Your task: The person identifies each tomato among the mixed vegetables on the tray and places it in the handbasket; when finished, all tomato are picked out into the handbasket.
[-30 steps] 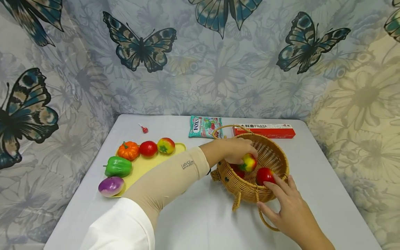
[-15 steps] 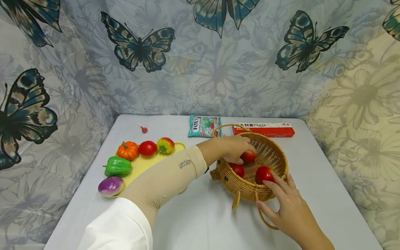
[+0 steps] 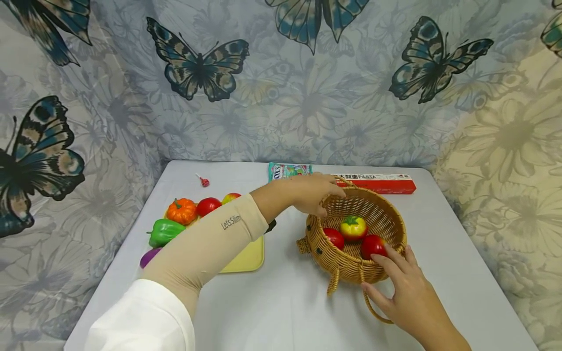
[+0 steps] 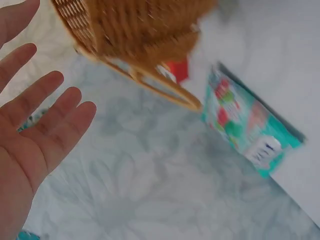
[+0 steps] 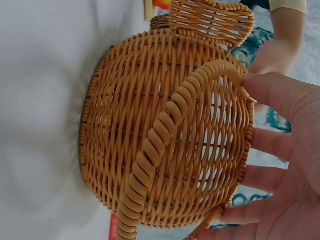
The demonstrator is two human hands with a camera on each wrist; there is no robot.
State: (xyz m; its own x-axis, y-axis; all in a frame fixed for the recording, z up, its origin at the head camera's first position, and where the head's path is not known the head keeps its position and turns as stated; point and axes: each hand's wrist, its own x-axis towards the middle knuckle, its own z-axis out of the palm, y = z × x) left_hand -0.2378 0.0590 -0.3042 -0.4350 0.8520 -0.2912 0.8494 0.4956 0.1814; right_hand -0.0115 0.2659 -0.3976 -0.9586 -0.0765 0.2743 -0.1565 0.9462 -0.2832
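My left hand (image 3: 312, 193) is over the back left rim of a wicker basket (image 3: 340, 267) shaped like an animal. In the left wrist view that hand (image 4: 35, 135) has its fingers spread and holds nothing. Inside the basket lie a yellow-and-red fruit with a green top (image 3: 353, 229) and two round red fruits (image 3: 334, 239). My right hand (image 3: 408, 290) grips the basket's front right rim, fingers over the edge and thumb outside. In the right wrist view the thumb touches the wicker handle (image 5: 165, 125).
A yellow tray (image 3: 246, 261) at left bears a toy pumpkin (image 3: 182, 211), a red fruit (image 3: 208, 206), a green bell pepper (image 3: 164, 233) and a purple vegetable (image 3: 149, 257), partly behind my left arm. A candy bag (image 3: 285, 169), a red pasta box (image 3: 382, 185) and a lollipop (image 3: 204, 182) lie at the back.
My left hand has let go of the yellow-and-red fruit inside the basket, then risen back and to the left. The right hand stays at the rim.
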